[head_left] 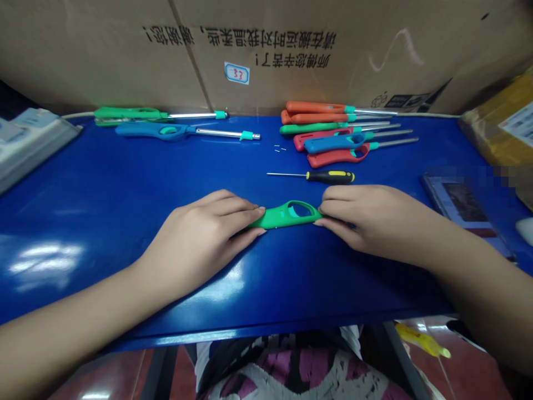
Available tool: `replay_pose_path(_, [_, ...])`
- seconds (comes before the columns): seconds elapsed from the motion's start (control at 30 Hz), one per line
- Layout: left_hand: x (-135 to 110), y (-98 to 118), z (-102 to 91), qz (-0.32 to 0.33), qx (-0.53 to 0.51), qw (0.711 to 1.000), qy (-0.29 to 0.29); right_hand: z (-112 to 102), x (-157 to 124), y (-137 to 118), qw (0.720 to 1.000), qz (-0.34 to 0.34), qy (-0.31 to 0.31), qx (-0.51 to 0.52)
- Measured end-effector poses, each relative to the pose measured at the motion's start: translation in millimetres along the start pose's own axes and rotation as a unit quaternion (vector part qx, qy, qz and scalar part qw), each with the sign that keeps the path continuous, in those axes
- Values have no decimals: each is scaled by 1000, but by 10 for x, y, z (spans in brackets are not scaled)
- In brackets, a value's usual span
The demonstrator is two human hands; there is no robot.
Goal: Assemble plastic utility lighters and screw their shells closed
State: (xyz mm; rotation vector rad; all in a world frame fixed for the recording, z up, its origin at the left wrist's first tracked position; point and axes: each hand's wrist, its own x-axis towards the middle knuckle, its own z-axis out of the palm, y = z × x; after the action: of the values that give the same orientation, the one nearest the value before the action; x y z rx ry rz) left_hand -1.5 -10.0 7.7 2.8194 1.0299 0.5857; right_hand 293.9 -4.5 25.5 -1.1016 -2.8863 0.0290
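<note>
Both hands grip a green lighter [272, 217], the long-necked gas kind, low over the blue table. My left hand [204, 233] pinches its handle end between thumb and fingers. At the other end, beside the trigger opening, my right hand [370, 216] is closed on it and hides whatever neck it has. A screwdriver [331, 176] with a black and yellow handle lies just beyond, its tip to the left. Several tiny screws [278, 148] are scattered behind the screwdriver.
Several orange, green, red and blue lighters [337, 145] lie at the back right. A blue lighter [154, 130] and a green lighter [129, 114] lie back left. A large cardboard box [266, 33] walls the rear. A power strip [33, 139] sits left; a phone-like object [462, 205] lies right.
</note>
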Motion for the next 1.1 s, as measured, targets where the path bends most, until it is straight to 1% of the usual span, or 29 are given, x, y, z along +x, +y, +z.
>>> replay_pose_path(0.07, [-3, 16, 2, 17, 29, 999, -4, 14, 4, -32, 999, -3, 7, -37])
replay_pose_path(0.13, [-5, 18, 9, 34, 52, 998, -4, 24, 12, -46, 998, -3, 12, -54])
replay_pose_path(0.2, [-6, 1, 18, 52, 66, 996, 3, 23, 17, -34, 999, -4, 18, -47])
replay_pose_path(0.3, [-3, -49, 28, 72, 57, 996, 12, 3, 9, 16, 999, 0, 33, -19])
replay_pose_path(0.4, [8, -94, 30, 66, 20, 997, 18, -20, 0, 57, 998, 6, 55, 8])
replay_pose_path(0.53, [30, -95, 23, 48, -36, 998, 29, -15, 23, 56, 997, 0, 65, 47])
replay_pose_path(0.67, [44, -64, 4, 36, -84, 995, 26, 5, 58, 32, 995, -21, 95, 23])
replay_pose_path(0.77, [41, -59, -9, 39, -90, 995, 32, 3, 67, 31, 994, -35, 106, 9])
replay_pose_path(0.87, [38, -62, -12, 35, -100, 994, 32, -2, 73, 52, 993, -34, 113, 22])
replay_pose_path(0.93, [46, -59, -3, 9, -126, 991, 32, 7, 82, 71, 992, -22, 120, 39])
replay_pose_path(1.0, [69, -47, 16, -58, -201, 977, 33, 31, 95, 84, 991, -15, 126, 50])
replay_pose_path(1.03, [85, -39, 29, -106, -262, 959, 30, 49, 102, 85, 990, -16, 128, 52])
replay_pose_path(1.07, [105, -29, 42, -164, -335, 927, 24, 68, 109, 82, 990, -20, 130, 56])
replay_pose_path(1.1, [126, -20, 54, -216, -408, 887, 10, 87, 116, 73, 989, -25, 129, 60])
